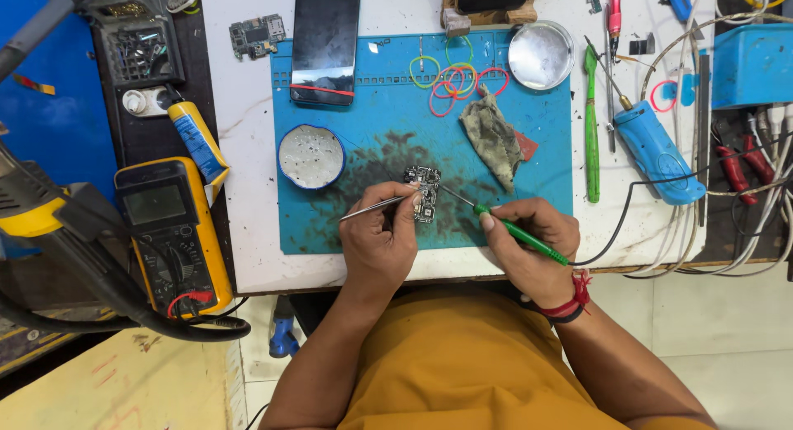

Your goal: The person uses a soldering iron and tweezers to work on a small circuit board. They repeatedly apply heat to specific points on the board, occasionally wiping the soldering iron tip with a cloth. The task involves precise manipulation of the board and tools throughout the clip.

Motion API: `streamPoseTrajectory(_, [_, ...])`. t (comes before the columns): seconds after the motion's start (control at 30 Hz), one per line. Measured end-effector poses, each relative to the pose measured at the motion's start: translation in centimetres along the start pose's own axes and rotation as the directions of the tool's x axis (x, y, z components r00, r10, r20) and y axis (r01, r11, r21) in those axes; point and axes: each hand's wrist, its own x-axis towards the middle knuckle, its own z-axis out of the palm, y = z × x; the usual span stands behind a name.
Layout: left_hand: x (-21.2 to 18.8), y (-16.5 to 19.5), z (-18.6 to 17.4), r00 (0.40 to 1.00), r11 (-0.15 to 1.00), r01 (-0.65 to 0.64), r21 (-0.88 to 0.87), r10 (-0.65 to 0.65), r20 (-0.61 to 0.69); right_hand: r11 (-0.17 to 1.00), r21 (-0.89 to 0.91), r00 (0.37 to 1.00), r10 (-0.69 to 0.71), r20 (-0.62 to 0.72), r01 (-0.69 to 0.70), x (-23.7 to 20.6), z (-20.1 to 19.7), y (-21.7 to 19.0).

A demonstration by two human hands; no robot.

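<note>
A small dark circuit board [424, 185] lies on the stained blue work mat [372, 116], near its front edge. My left hand [382, 242] holds metal tweezers [372, 208] and its fingertips press on the board's lower end. My right hand [529, 247] grips a green-handled soldering iron [516, 231] like a pen; its thin metal tip reaches left to the board's right side. A black cable runs from the iron off to the right.
On the mat: a round white dish [311, 156], a dirty rag [493, 137], coloured rubber bands [453, 76], a phone [325, 40], a metal lid [540, 54]. A yellow multimeter [172, 232] and glue tube [198, 139] lie left; a blue tool [658, 152], green screwdriver [591, 133] and cables lie right.
</note>
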Motion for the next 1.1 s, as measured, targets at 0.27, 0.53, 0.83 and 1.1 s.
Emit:
streamPoseTrajectory(0.27, [0.13,-0.15,0.09,1.000,1.000,-0.017,0.006,0.017,-0.015,1.000,-0.001,1.000,-0.024,-0.006,0.024,0.12,0.12,0.29])
streamPoseTrajectory(0.53, [0.03,-0.09,0.05,1.000,1.000,-0.001,-0.013,0.001,-0.006,1.000,0.027,1.000,0.012,-0.002,-0.012,-0.02,0.08,0.39])
streamPoseTrajectory(0.83, [-0.01,-0.11,0.12,1.000,1.000,-0.004,-0.021,0.004,-0.001,0.999,-0.020,1.000,-0.026,0.013,0.026,0.01,0.06,0.32])
streamPoseTrajectory(1.1, [-0.07,-0.10,-0.01,1.000,1.000,-0.010,-0.014,0.010,0.002,1.000,-0.014,1.000,-0.024,0.019,0.025,0.08,0.06,0.18])
